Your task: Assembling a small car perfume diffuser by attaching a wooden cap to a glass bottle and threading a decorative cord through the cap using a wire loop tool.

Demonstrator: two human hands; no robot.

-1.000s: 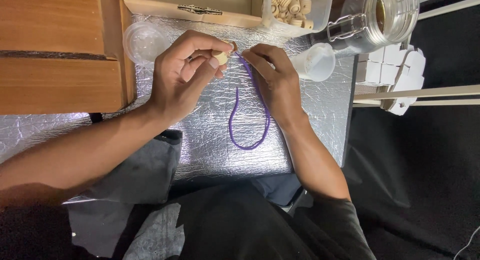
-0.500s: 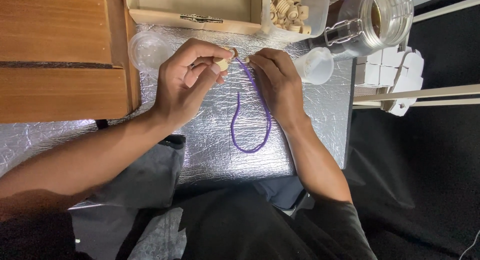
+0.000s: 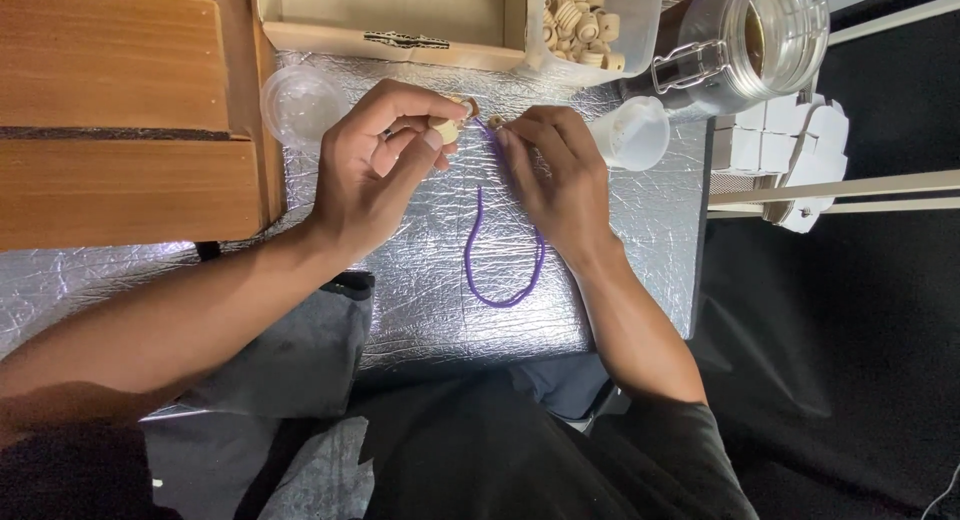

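Left hand [image 3: 385,165] pinching a pale wooden bead [image 3: 447,132], right hand [image 3: 555,175] pinching the end of a purple cord [image 3: 500,270] beside it, cord looping near on silver foil mat [image 3: 640,240], 2 clear cups [image 3: 300,105] left and right, tub of beads [image 3: 585,20] far.

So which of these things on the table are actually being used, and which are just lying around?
In use:
- left hand pinching a small wooden bead
- right hand holding the end of the purple cord
- clear tub of wooden beads, the likely supply

Lying about:
- glass clip-top jar
- small plastic cup
- clear round lid
- cardboard box
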